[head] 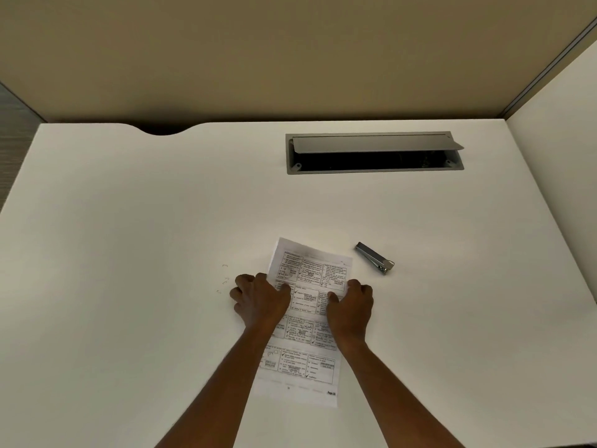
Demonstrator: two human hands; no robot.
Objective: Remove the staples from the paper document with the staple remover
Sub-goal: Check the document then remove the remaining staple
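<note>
Your left grip (260, 297) and right grip (350, 302) rest loosely bent on the document (300, 367), steadying it, pinching nothing; staple remover (374, 262) lies aside, loose staples (225, 280) alongside.

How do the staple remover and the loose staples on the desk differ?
The staple remover lies right of the paper document; the loose staples lie left of it. The staple remover is one chunky metal tool; the loose staples are several tiny bent wires. Both rest untouched on the white desk.
</note>
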